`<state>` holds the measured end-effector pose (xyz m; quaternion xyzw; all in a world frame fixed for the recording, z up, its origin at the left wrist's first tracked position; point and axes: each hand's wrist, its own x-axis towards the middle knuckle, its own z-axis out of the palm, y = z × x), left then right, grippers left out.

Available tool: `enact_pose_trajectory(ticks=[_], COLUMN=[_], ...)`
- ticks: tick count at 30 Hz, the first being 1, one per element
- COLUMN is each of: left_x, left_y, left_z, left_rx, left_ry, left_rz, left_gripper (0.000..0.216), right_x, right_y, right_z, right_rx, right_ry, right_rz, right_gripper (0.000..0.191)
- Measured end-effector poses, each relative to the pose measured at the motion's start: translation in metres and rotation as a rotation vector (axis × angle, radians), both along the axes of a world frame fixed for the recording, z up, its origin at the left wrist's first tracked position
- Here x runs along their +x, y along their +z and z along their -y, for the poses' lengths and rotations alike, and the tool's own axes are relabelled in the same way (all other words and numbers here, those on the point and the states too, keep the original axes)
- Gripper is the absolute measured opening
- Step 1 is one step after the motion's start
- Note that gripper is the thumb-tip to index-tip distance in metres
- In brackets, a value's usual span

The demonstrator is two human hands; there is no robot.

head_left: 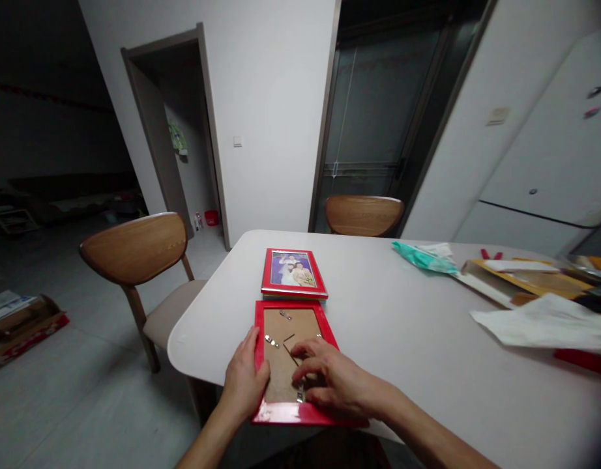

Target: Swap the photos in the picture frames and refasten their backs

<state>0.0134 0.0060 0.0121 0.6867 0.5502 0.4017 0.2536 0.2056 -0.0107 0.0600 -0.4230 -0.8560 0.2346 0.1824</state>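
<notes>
A red picture frame (285, 413) lies face down at the near edge of the table, its brown backing board (277, 374) up. Small metal clips (272, 341) sit around the board, and a thin stand outline shows in its middle. My left hand (244, 371) is closed on the frame's left side, thumb over the rim. Over the lower right of the board, my right hand (332, 378) has bent, separated fingers, with thumb and index finger beside the lower metal clip (300, 393). Just beyond lies a second red frame (294, 270), face up with a photo of people.
On the white table's (379, 312) right are a teal plastic wrapper (422, 257), an open cardboard box (530, 277) and white paper (545, 319). Wooden chairs stand at the left (139, 247) and far side (364, 215). A carton (27, 326) sits on the floor.
</notes>
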Motion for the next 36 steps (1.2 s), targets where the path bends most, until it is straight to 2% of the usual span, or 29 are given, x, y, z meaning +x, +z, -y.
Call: enact_pose_trajectory(ticks=[7, 9, 13, 17, 22, 26, 30, 33, 36], left_x=[0.0, 0.0, 0.003, 0.007, 0.008, 0.016, 0.014, -0.007, -0.043], left_y=[0.002, 0.002, 0.0, -0.003, 0.001, 0.019, 0.04, 0.045, 0.039], left_z=[-0.001, -0.001, -0.002, -0.002, 0.0, 0.004, 0.006, 0.004, -0.001], left_rx=[-0.011, -0.018, -0.036, -0.041, -0.044, 0.004, -0.228, -0.34, -0.346], left_ry=[-0.009, -0.01, 0.001, 0.012, 0.011, 0.02, -0.104, -0.091, 0.014], left_rz=[-0.06, -0.083, -0.1, -0.091, -0.059, 0.132, 0.562, 0.753, 0.722], left_gripper=[0.053, 0.052, 0.053, 0.054, 0.055, 0.049, 0.052, 0.057, 0.053], right_x=[-0.012, -0.012, -0.009, -0.009, -0.005, -0.008, -0.022, -0.021, -0.002], right_y=[-0.011, -0.015, -0.019, -0.018, -0.005, 0.01, 0.024, 0.028, 0.02], right_z=[0.003, 0.001, 0.001, -0.001, -0.002, -0.001, 0.004, 0.005, -0.001], right_rx=[0.058, 0.064, 0.082, 0.074, 0.039, 0.09, 0.134, 0.124, 0.158], right_ry=[-0.097, -0.152, -0.357, -0.387, -0.426, -0.438, -0.393, -0.372, -0.469], right_rz=[-0.04, -0.064, -0.015, 0.012, -0.008, -0.035, -0.12, -0.182, -0.132], right_gripper=[0.008, 0.013, 0.035, 0.031, 0.038, 0.034, 0.031, 0.029, 0.033])
